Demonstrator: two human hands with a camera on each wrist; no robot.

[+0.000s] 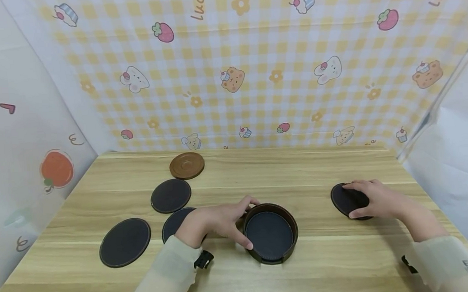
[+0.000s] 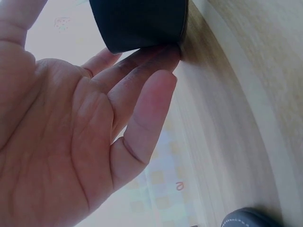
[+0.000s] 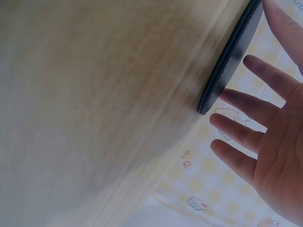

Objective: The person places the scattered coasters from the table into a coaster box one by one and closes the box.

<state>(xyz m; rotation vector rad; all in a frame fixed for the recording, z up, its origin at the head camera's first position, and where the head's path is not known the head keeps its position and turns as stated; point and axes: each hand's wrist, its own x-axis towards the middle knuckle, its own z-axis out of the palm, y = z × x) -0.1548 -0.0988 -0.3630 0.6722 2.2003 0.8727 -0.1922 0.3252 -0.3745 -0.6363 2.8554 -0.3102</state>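
Near the middle of the table stands a dark round coaster holder (image 1: 268, 207), with a black coaster (image 1: 269, 235) lying inside it. My left hand (image 1: 227, 219) holds the holder at its left side, thumb at the near rim and fingers round the far side. In the left wrist view, fingers (image 2: 142, 71) touch the holder's dark outer wall (image 2: 142, 23). At the right, my right hand (image 1: 378, 199) spans a black round coaster (image 1: 345, 199) on the table, its fingers fairly straight. The coaster edge (image 3: 222, 71) looks layered in the right wrist view; whether it is several coasters I cannot tell.
To the left lie more black coasters: one at the far left (image 1: 125, 242), one farther back (image 1: 171, 195), and one partly under my left forearm (image 1: 176, 222). A brown wooden round coaster (image 1: 187, 165) lies near the back edge. A checked cloth (image 1: 211, 52) hangs behind the table.
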